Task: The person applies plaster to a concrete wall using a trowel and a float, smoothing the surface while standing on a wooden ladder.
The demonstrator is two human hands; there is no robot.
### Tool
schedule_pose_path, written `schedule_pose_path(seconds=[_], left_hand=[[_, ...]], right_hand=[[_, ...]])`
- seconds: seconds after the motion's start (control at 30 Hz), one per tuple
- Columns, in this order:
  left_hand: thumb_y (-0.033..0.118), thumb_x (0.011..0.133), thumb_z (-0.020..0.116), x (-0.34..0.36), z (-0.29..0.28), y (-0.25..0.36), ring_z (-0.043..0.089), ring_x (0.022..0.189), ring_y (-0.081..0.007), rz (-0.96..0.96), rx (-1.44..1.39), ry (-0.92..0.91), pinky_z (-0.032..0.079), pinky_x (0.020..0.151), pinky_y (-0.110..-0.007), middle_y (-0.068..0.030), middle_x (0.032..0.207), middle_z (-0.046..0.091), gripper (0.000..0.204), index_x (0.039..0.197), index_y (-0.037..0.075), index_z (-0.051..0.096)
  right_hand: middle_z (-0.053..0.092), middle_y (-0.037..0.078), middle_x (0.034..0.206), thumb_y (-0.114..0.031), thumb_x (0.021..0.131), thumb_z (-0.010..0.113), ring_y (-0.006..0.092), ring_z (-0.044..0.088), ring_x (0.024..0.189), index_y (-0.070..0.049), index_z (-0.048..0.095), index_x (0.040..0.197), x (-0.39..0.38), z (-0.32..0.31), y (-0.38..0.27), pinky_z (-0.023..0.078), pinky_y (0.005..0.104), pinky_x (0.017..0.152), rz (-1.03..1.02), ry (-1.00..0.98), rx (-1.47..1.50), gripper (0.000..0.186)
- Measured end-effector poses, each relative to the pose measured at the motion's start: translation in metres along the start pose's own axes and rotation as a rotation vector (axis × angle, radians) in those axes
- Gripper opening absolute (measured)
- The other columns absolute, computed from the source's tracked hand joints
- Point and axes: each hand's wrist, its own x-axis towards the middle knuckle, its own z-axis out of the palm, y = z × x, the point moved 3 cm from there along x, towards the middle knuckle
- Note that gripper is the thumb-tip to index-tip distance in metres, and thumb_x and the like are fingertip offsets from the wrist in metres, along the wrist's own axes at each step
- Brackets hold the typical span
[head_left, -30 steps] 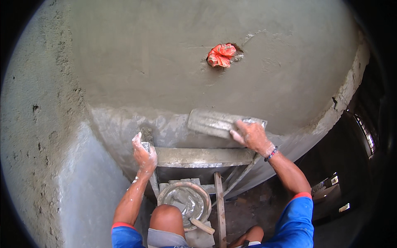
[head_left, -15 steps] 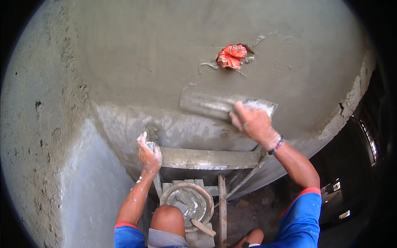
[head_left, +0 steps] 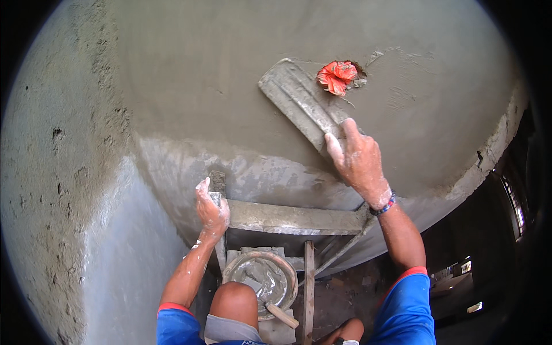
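Note:
My right hand grips a long grey plastering trowel, tilted diagonally on the wet plaster wall, its upper end just left of a crumpled red plastic wad stuck in a hole in the plaster. My left hand is closed at the left upright of a plaster-caked wooden stand; a small grey piece shows in its fingers, whether part of the upright I cannot tell. Below, a round basin of wet mortar has a wooden-handled tool lying across its rim.
A rough, pitted wall runs up the left side. My knee is beside the basin, and a wooden batten stands right of it. The plastered surface ends at a broken edge on the right, with a dark space and small bright openings beyond.
My right hand has swept the trowel upward and turned it from nearly level to diagonal, closer to the red wad. My left hand stays at the upright.

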Motion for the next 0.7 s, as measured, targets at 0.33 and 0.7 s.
schedule_pose_path(seconds=[0.33, 0.7], left_hand=[[-0.009, 0.07, 0.057, 0.003, 0.004, 0.0, 0.053, 0.119, -0.0448, -0.014, -0.024, -0.004, 0.041, 0.103, -0.047, -0.0254, 0.128, 0.052, 0.069, 0.137, -0.003, 0.04], [-0.009, 0.071, 0.063, -0.001, 0.001, 0.0, 0.054, 0.118, -0.0451, -0.05, -0.008, 0.0, 0.043, 0.101, -0.049, -0.0259, 0.126, 0.053, 0.071, 0.137, -0.002, 0.04]], right_hand=[[0.065, 0.013, 0.072, -0.036, 0.093, 0.063, 0.0319, 0.064, 0.056, -0.009, 0.055, 0.102, -0.062, 0.021, 0.01, 0.052, 0.0426, 0.051, -0.285, -0.452, -0.147, 0.029], [0.063, 0.011, 0.068, -0.032, 0.092, 0.066, 0.0323, 0.065, 0.057, -0.01, 0.057, 0.103, -0.034, 0.0, 0.044, 0.051, 0.0431, 0.049, -0.249, -0.241, -0.243, 0.026]])
